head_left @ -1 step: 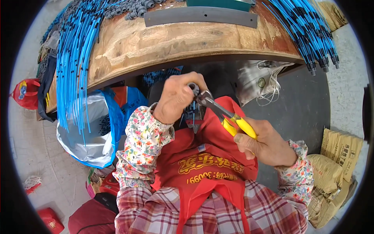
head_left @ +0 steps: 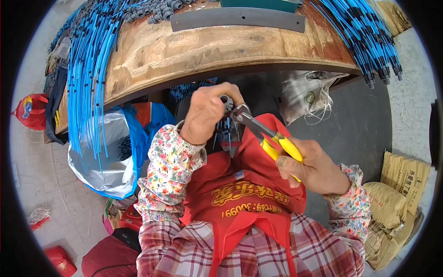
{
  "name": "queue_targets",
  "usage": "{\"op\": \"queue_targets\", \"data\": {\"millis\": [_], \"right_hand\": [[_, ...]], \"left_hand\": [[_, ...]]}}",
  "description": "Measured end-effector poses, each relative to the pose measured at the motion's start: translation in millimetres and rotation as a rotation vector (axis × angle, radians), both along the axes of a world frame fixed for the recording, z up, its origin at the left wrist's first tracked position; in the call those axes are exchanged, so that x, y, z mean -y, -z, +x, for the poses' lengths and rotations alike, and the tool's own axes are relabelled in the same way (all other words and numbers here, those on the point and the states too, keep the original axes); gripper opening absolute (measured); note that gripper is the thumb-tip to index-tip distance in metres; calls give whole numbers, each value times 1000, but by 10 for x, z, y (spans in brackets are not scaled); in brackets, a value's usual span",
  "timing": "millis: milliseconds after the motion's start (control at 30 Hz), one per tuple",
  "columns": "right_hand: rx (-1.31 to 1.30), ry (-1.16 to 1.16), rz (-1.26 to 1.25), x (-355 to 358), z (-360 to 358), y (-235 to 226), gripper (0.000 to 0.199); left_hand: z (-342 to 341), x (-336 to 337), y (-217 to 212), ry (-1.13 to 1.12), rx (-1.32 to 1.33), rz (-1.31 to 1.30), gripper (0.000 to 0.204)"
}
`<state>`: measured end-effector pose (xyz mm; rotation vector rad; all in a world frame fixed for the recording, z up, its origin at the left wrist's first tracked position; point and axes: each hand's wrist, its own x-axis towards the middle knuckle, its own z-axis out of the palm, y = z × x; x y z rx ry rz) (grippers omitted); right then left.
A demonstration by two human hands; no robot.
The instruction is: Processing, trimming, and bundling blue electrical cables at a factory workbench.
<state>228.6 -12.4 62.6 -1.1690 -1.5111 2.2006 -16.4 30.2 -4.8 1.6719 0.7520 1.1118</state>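
Observation:
My left hand (head_left: 205, 113), fingers curled, pinches a grey round ring-shaped plastic fitting (head_left: 226, 102) above my lap. In my right hand (head_left: 316, 168) is a pair of pliers with yellow handles (head_left: 290, 149), its metal jaws (head_left: 241, 111) up against the right side of the fitting. Whether the jaws grip it cannot be made out. Just below the fitting, several thin blue strands with black parts (head_left: 225, 131) show near a dark metal piece (head_left: 230, 148); how they connect is hidden.
Ahead stands a wooden bench (head_left: 221, 48) with a flat grey metal bar (head_left: 237, 19), grey fittings (head_left: 161, 10) and a green bin (head_left: 258, 5). Blue strands (head_left: 90, 83) hang over its left, more bundles (head_left: 369, 41) at right. An open silver-lined bag (head_left: 104, 157) sits left; brown sacks (head_left: 387, 207) lie right.
The fitting has turned slightly in my left hand, showing more of its round opening. The pliers' jaws have shifted slightly left.

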Motion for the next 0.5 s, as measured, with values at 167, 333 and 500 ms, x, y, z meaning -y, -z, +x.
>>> {"op": "queue_targets", "data": {"millis": [167, 333, 500], "right_hand": [[-11, -6, -17, -43, -27, 45, 28], [-22, -26, -13, -58, -48, 62, 29], [13, -61, 8, -94, -38, -5, 27]], "left_hand": [[-73, 2, -104, -81, 10, -60, 81], [-86, 9, -78, -78, 6, -91, 84], [-80, 27, -78, -87, 16, -105, 84]]}}
